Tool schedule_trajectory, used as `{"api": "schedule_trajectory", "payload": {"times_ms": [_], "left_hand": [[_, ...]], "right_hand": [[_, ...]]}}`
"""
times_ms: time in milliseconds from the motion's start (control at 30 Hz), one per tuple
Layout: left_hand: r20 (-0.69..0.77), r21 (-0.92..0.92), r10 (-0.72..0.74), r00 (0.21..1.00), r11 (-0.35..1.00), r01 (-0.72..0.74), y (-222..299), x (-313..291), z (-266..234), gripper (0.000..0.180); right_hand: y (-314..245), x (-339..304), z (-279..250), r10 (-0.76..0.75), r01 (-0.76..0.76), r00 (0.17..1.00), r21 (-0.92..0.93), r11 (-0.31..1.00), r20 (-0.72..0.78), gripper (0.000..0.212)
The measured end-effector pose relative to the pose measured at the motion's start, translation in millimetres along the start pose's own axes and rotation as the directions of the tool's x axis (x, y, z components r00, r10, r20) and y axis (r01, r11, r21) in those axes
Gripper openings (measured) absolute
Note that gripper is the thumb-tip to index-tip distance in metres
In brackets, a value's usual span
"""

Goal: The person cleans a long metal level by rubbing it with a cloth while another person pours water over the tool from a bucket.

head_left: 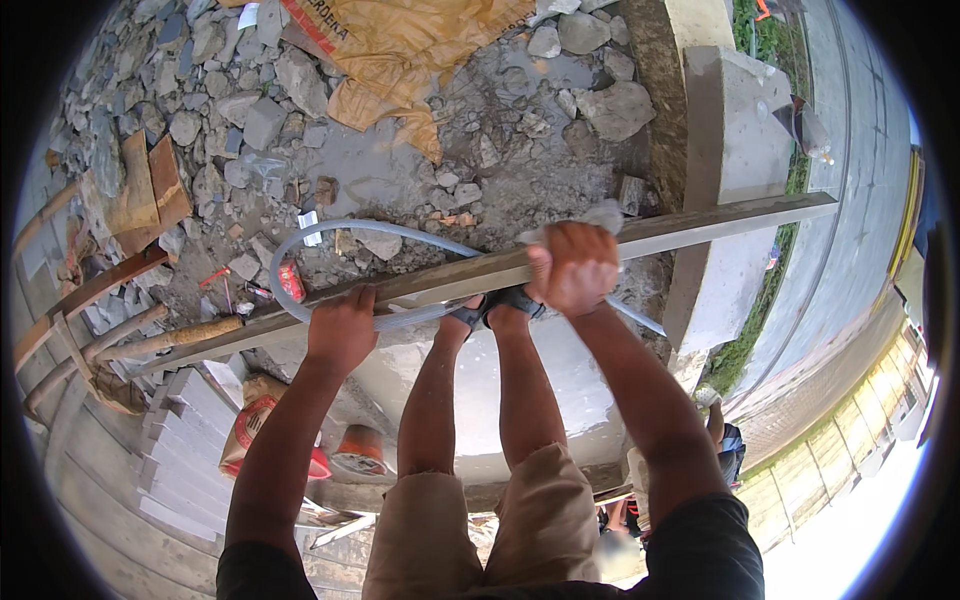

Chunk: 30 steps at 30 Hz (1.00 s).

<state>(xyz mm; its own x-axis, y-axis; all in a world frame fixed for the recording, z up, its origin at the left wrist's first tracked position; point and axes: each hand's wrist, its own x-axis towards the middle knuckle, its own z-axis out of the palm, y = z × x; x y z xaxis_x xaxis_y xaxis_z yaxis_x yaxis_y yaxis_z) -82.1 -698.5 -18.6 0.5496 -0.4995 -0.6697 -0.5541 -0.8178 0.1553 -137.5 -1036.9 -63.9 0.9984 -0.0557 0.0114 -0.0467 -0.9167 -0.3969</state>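
A long, straight grey-brown beam (455, 280) slants across in front of my legs, its right end resting over a pale concrete block wall (745, 140). My left hand (343, 325) is closed over the beam's left part, fingertips on its upper edge. A translucent hose (340, 228) loops above the beam and runs beside or under that hand; the hand hides whether it grips the hose too. My right hand (577, 265), slightly blurred, makes a fist at the beam farther right. Something clear and crumpled (602, 215) shows at its knuckles, but what the fist holds is hidden.
Broken rocks (300, 85) and wet mud lie beyond the beam, with a torn tan sack (400, 60). A red can (290, 282) lies near the hose. Wooden poles (170, 340) and an orange bucket (360, 448) are at left. Another person (730, 445) is at lower right.
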Motion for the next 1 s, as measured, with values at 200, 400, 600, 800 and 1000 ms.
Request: {"api": "schedule_trajectory", "payload": {"times_ms": [200, 400, 600, 800, 1000], "left_hand": [[0.035, -0.049, 0.014, 0.999, 0.999, -0.012, -36.4, -12.0, 9.3, 0.05], [-0.107, -0.055, -0.002, 0.994, 0.998, -0.004, -66.4, -48.1, 39.6, 0.048], [-0.27, -0.235, -0.122, 0.955, 0.97, 0.057, -78.3, -56.9, 64.3, 0.047], [-0.275, -0.264, -0.132, 0.952, 0.963, 0.058, -83.3, -64.1, 59.8, 0.044], [-0.104, -0.174, -0.07, 0.992, 0.983, 0.051, -155.5, -109.8, 59.6, 0.044]], "right_hand": [[-168.4, 4.7, 73.3, 0.051, -0.111, 0.939, 0.161, 0.981, 0.341, 0.047], [-29.0, -2.8, 27.7, -0.243, 0.231, 0.965, 0.124, 0.965, 0.096, 0.054], [91.5, 9.2, -47.5, -0.252, 0.258, 0.965, -0.075, 0.963, 0.077, 0.056], [-37.7, 0.6, 21.5, -0.224, 0.224, 0.963, 0.021, 0.974, 0.148, 0.059], [-217.8, -7.5, 109.9, -0.273, 0.244, 0.941, 0.154, 0.957, 0.203, 0.044]]}}
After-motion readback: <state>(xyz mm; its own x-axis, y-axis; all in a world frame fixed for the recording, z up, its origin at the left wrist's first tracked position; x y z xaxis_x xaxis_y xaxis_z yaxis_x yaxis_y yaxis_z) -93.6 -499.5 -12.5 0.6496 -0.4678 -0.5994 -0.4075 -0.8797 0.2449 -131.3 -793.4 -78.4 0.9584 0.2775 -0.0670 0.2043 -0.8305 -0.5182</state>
